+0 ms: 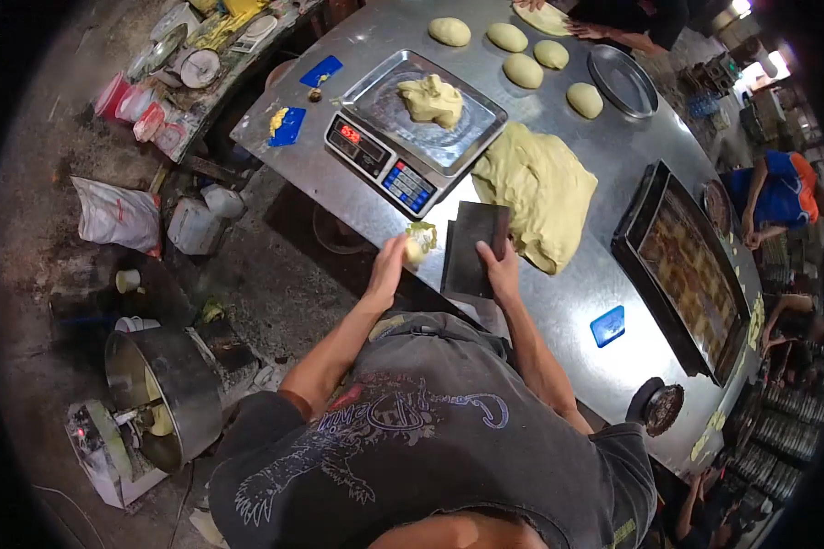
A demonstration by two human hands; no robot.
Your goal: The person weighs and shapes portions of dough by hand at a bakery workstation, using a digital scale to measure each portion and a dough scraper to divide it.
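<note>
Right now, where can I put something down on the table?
Bare steel lies between the big dough and the tray, and around the near blue scraper. It is crowded by the dough balls and around the left hand and right hand.

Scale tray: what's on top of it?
Only a ragged lump of dough sits on the scale tray. Tray surface beneath it is covered. Left hand holds a small dough piece beside the scale, off the tray; right hand grips a dark scraper.

Head-worn fisheye camera looks steeply down from above the wearer onto the near edge of the steel table [632, 156], at close range.
</note>
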